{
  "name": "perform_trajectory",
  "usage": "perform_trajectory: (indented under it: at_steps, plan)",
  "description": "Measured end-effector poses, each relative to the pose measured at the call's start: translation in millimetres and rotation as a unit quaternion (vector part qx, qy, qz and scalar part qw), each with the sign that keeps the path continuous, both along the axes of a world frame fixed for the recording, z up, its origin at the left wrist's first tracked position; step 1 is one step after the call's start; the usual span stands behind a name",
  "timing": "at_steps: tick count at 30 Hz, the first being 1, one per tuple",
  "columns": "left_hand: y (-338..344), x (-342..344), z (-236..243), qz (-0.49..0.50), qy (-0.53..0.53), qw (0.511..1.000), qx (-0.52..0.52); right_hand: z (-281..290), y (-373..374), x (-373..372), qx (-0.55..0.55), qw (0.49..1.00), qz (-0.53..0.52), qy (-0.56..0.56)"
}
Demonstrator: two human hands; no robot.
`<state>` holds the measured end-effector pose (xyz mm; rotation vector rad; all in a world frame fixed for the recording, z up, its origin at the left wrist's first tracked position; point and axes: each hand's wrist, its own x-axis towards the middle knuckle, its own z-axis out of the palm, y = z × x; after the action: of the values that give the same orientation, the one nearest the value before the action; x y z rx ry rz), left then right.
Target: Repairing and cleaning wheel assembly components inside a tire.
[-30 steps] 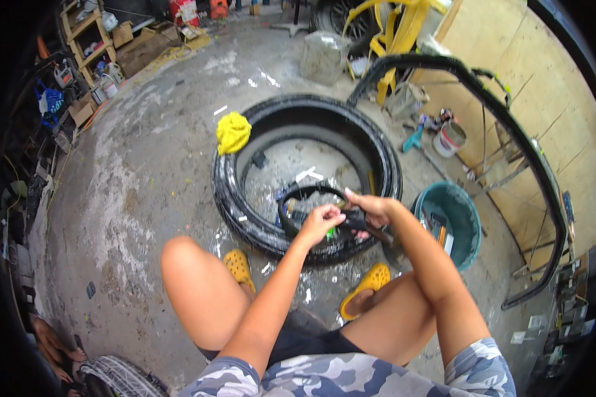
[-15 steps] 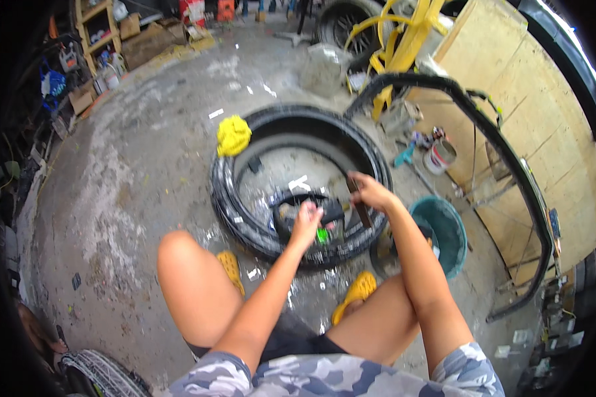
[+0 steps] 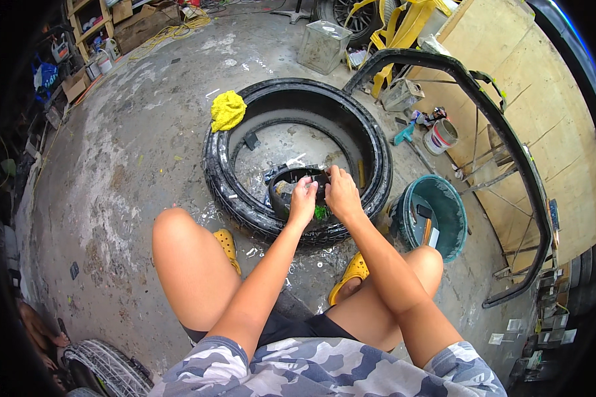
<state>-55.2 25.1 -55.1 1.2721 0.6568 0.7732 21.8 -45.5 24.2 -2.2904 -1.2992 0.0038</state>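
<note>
A large black tire (image 3: 298,89) lies flat on the floor in front of me. Above its near inner side my two hands meet over a small dark, flat block (image 3: 321,178). My left hand (image 3: 302,202) pinches its left side with closed fingers. My right hand (image 3: 342,193) is closed at its right side, the fingertips partly hidden by the back of the hand. Under them sits a round black container (image 3: 279,192) with pale scraps and something green (image 3: 320,212) in it. A yellow-brown stick (image 3: 361,173) rests along the tire's inner wall.
A crumpled yellow cloth (image 3: 228,111) lies on the tire's far left rim. Right of me stands a teal bucket (image 3: 453,218) with tools inside. Beyond it are a white paint pail (image 3: 440,137), a black curved frame (image 3: 510,139) and plywood sheets (image 3: 536,86). Yellow clogs (image 3: 349,278) flank the tire.
My right hand has moved left to meet my left hand at the dark block. The long brown strip it held before is no longer in it. The view has shifted slightly.
</note>
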Motion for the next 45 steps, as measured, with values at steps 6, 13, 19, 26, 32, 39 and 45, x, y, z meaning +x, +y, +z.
perform_trajectory:
  at_steps: [6, 13, 19, 26, 32, 39, 45]
  plan:
    - [10, 5, -18, 0.006, -0.021, 0.997, -0.069, -1, 3, 0, 0.035, 0.998, 0.046, -0.020]
    - [9, -5, -3, -0.054, -0.151, 0.979, -0.123, -9, 6, 9, 0.078, 0.994, 0.069, 0.019]
    - [11, -13, 3, -0.104, -0.129, 0.983, -0.074, -5, 6, 14, 0.077, 0.935, 0.006, 0.345]
    - [4, -14, 8, -0.142, -0.170, 0.973, -0.058, -20, -1, 36, 0.184, 0.813, -0.023, 0.552]
    - [3, -14, 3, -0.063, -0.076, 0.994, 0.052, -22, -14, 36, 0.268, 0.685, -0.034, 0.677]
    - [3, -10, 7, -0.031, -0.020, 0.996, 0.085, -29, -13, 21, 0.285, 0.673, -0.043, 0.681]
    - [0, -24, 19, -0.051, -0.070, 0.995, -0.042, -21, -2, 8, 0.212, 0.690, -0.017, 0.692]
